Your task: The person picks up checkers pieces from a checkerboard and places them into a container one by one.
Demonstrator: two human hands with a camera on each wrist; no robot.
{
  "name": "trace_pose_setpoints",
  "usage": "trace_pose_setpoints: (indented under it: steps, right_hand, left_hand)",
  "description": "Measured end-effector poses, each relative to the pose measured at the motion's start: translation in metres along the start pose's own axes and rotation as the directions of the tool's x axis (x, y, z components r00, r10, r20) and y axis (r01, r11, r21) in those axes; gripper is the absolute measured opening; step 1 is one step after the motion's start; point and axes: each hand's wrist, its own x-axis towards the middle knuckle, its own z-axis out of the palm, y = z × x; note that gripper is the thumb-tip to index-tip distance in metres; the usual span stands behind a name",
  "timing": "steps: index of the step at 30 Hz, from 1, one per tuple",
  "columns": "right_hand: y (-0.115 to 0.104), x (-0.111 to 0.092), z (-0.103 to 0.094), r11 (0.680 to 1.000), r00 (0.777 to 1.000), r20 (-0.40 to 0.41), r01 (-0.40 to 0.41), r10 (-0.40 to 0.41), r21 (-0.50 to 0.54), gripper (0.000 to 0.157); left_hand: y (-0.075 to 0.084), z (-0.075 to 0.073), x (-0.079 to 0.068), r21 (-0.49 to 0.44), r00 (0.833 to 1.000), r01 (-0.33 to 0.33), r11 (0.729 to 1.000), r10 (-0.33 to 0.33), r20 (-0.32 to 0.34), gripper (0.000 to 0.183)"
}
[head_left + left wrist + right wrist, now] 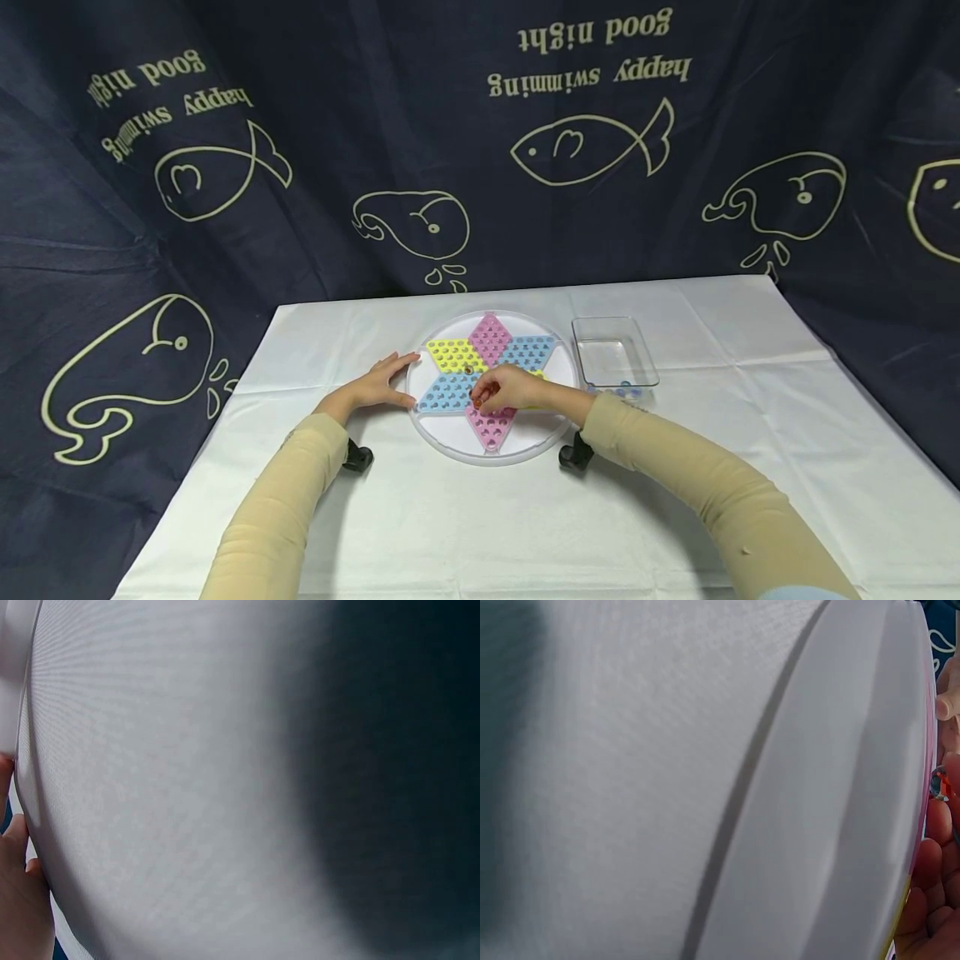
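A round white Chinese checkers board [450, 433] lies on the table, its star of pink, yellow and blue points dotted with holes. Over the near middle of the star, my right hand [510, 387] pinches a glass marble [940, 784] with red-orange colouring between thumb and fingertips. Another marble [468, 369] sits by the inner tip of the left yellow point. My left hand [372, 387] is at the board's left rim, thumb and fingers spread with the tips right at the edge. Only part of that hand [22, 900] shows in the left wrist view.
To the right of the board stands a clear plastic box [651, 367] with several bluish marbles [624, 390] along its near side. A white cloth [450, 525] covers the table. Behind it hangs a dark curtain [420, 100] with fish and whale drawings.
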Motion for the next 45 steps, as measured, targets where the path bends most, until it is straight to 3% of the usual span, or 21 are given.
trace_pose_setpoints:
  steps: [12, 21, 30, 45]
  right_hand:
    - [0.001, 0.0, 0.003, 0.997, 1.0, -0.003, 0.021, -0.021, -0.069, 0.011]
    - [-0.005, -0.005, -0.006, 0.999, 0.999, 0.011, -0.032, 0.032, -0.006, 0.013]
    - [-0.005, -0.008, -0.02, 0.999, 1.0, -0.025, -0.02, 0.019, -0.034, 0.015]
    - [-0.004, -0.024, -0.055, 0.999, 0.997, -0.073, -0.037, 0.039, 0.023, 0.022]
  left_hand:
    - [0.002, 0.0, -0.001, -0.008, 1.0, 0.011, 1.0, -0.011, 0.002, 0.096]
    - [0.0, 0.002, 0.0, -0.003, 1.0, 0.016, 1.0, -0.016, -0.002, 0.097]
    - [0.001, 0.001, 0.0, -0.005, 1.0, 0.006, 1.0, -0.006, -0.002, 0.096]
    - [0.002, 0.001, -0.001, -0.001, 1.0, 0.016, 1.0, -0.016, -0.003, 0.096]
